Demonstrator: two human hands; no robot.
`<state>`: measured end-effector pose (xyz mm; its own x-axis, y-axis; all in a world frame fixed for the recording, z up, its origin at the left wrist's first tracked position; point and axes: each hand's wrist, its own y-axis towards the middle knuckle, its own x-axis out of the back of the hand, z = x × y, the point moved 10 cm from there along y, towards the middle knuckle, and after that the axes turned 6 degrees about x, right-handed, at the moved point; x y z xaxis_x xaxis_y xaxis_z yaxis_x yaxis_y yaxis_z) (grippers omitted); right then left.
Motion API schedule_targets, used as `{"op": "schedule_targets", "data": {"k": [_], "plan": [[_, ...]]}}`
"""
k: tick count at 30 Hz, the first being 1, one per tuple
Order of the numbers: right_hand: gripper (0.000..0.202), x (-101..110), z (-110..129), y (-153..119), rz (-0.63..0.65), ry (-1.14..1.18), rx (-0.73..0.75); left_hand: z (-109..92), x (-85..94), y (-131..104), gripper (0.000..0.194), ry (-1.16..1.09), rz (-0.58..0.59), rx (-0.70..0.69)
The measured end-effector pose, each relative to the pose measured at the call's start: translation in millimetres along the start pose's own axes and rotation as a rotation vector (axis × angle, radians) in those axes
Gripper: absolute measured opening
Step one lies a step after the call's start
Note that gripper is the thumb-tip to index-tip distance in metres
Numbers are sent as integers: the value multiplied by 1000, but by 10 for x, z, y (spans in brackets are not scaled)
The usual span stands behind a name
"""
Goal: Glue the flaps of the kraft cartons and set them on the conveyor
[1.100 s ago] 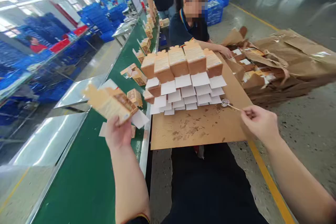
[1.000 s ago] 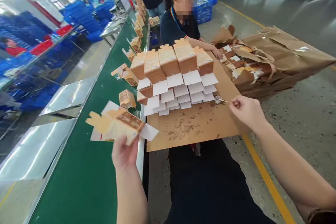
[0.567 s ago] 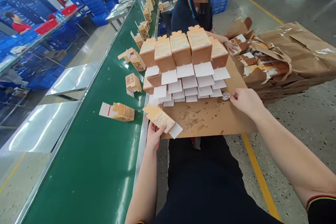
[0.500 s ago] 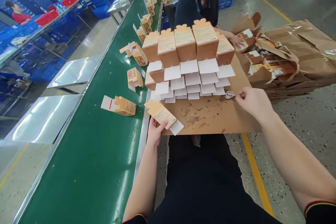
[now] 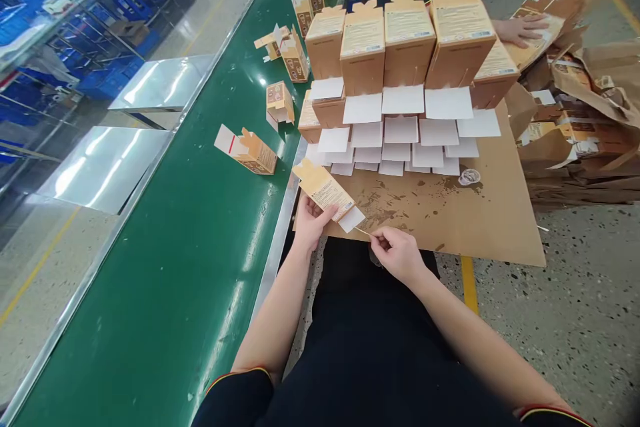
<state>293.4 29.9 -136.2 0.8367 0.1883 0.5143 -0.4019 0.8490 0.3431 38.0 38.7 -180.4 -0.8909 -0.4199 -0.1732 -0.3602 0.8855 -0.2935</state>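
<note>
My left hand (image 5: 313,221) grips a tan printed carton (image 5: 327,190), tilted over the near left corner of the brown cardboard sheet (image 5: 490,227). The carton's white end flap (image 5: 351,219) points toward my right hand. Pinched in my right hand (image 5: 397,252) is a thin pale stick (image 5: 363,231); its tip reaches the flap's edge, and whether it touches I cannot tell. A small clear cup (image 5: 469,177) stands on the stained sheet, right of the stack. Rows of stacked cartons (image 5: 363,47) rise behind, their white flaps (image 5: 403,101) hanging toward me.
On my left runs a green conveyor belt (image 5: 200,240) bearing several open cartons (image 5: 257,152). A co-worker's hand (image 5: 523,30) rests on flat cartons at the far right, above a torn brown paper pack (image 5: 575,127). Metal side tables (image 5: 105,167) stand beyond the belt.
My right hand has moved left from beside the small cup to the held carton's flap, bringing the stick. The left hand still holds the carton. My view has shifted and tilted downward.
</note>
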Motion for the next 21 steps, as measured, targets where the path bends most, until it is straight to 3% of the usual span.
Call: {"op": "schedule_targets", "data": {"k": [6,14,21], "plan": [[23,1,-132,-16,27,-30,-10,5,-18,-19,83,25,-15,-46],[21,502,-212,-51,-180,-25,-110,-106,-205,-311,90,200,5,-176],[33,785,-276,-276,-245,-31,-270,-86,-236,-487,80,374,-30,-177]]}}
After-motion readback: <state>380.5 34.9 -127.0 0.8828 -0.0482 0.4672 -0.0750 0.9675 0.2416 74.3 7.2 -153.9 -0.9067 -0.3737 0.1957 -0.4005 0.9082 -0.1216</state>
